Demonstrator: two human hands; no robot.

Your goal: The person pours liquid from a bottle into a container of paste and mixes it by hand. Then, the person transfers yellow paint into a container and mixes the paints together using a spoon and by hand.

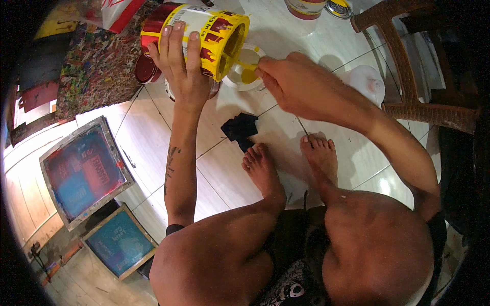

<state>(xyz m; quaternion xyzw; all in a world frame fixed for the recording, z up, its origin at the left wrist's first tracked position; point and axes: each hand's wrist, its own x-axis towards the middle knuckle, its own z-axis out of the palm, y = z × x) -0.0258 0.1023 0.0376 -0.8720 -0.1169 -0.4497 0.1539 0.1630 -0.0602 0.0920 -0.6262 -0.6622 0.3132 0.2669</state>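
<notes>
My left hand point(181, 64) is wrapped round a yellow-and-red paint can point(196, 35), tipped on its side with its mouth facing right. Yellow paint coats the can's rim and inner wall. Between the thumb and fingers of my right hand point(301, 84) is a thin stirring tool point(250, 66) smeared with yellow paint, its far end at the can's mouth. I cannot make out its exact kind. Just below the mouth, on the floor, is a round whitish plastic tub point(236, 85) with some yellow paint inside.
Beside the can stands a dark red tin point(146, 71). A black cloth point(240, 127) lies before my feet. Framed printing screens point(87, 171) are at left, near a paint-spattered board point(97, 66). A white bottle point(366, 84) and brown chair point(395, 61) are at right.
</notes>
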